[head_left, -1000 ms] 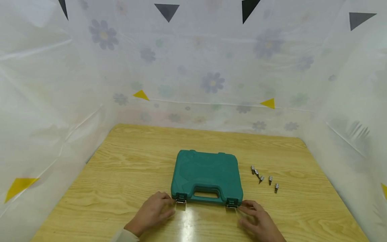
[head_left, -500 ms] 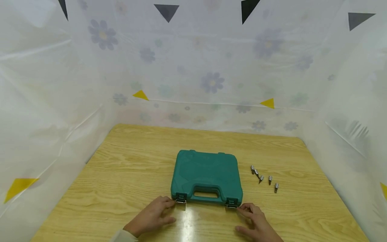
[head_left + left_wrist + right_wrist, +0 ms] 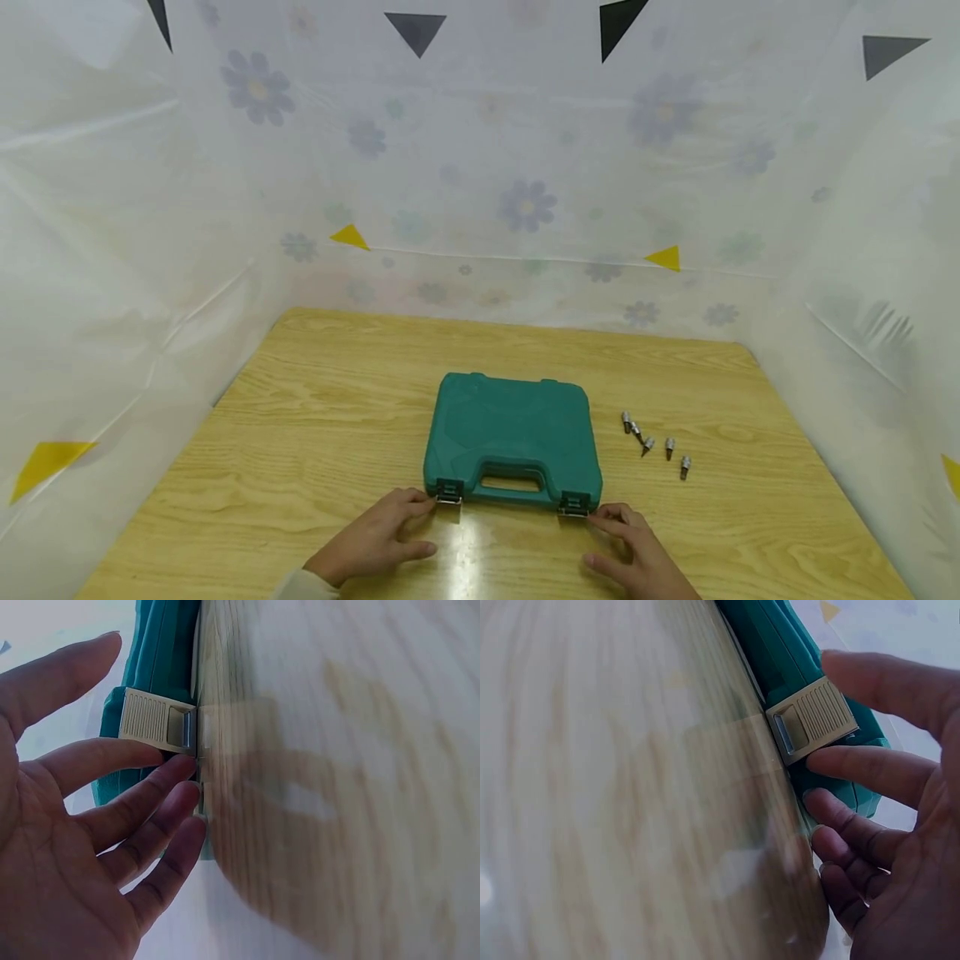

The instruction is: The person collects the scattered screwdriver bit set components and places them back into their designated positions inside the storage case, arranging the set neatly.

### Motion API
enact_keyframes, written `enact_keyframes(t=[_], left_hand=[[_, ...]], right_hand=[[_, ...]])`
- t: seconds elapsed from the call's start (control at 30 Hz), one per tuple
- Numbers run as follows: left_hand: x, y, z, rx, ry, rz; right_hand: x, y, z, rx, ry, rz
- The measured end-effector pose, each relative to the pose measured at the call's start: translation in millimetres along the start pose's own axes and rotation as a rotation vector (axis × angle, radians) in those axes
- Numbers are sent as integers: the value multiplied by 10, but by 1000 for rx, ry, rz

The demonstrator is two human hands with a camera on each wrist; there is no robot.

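A teal plastic carrying case (image 3: 517,425) lies flat and closed on the table, its handle side facing me. Two metal latches sit on that side, the left latch (image 3: 154,720) and the right latch (image 3: 814,720). My left hand (image 3: 378,533) is at the case's front left corner, fingertips against the front side just beside the left latch, thumb held apart. At the front right corner, my right hand (image 3: 637,550) has its index fingertip by the lower edge of the right latch and its thumb spread away. Neither hand grips anything.
Several small metal bit sockets (image 3: 669,448) lie scattered on the wood-grain table (image 3: 315,400) to the right of the case. White plastic sheeting with flower prints (image 3: 528,206) walls in the back and both sides.
Over the past second my left hand has shifted slightly down and my right hand slightly left, its fingertips closer to the right latch. The case and the bit sockets have stayed put.
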State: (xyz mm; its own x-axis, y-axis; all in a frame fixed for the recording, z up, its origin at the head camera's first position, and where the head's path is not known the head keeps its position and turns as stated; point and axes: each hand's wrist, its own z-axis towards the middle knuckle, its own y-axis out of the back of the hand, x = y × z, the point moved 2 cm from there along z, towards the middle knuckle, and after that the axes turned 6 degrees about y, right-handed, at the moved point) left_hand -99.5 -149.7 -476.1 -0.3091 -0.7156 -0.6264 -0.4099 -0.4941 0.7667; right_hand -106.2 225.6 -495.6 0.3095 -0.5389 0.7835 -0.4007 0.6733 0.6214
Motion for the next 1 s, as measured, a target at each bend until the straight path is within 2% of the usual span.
enact_keyframes(t=[0.2,0.37,0.53,0.73,1.0], left_hand=[[15,3,0,5,36,-27],[9,6,-6,-17,26,-43],[0,0,12,-79,-5,-60],[-13,-12,39,-145,11,-81],[-52,-40,108,-270,32,-61]], right_hand=[[-5,6,17,-33,-20,0],[4,8,27,-64,-59,16],[6,1,37,-105,-87,32],[31,-52,71,-169,-129,110],[103,-111,152,-306,-235,47]])
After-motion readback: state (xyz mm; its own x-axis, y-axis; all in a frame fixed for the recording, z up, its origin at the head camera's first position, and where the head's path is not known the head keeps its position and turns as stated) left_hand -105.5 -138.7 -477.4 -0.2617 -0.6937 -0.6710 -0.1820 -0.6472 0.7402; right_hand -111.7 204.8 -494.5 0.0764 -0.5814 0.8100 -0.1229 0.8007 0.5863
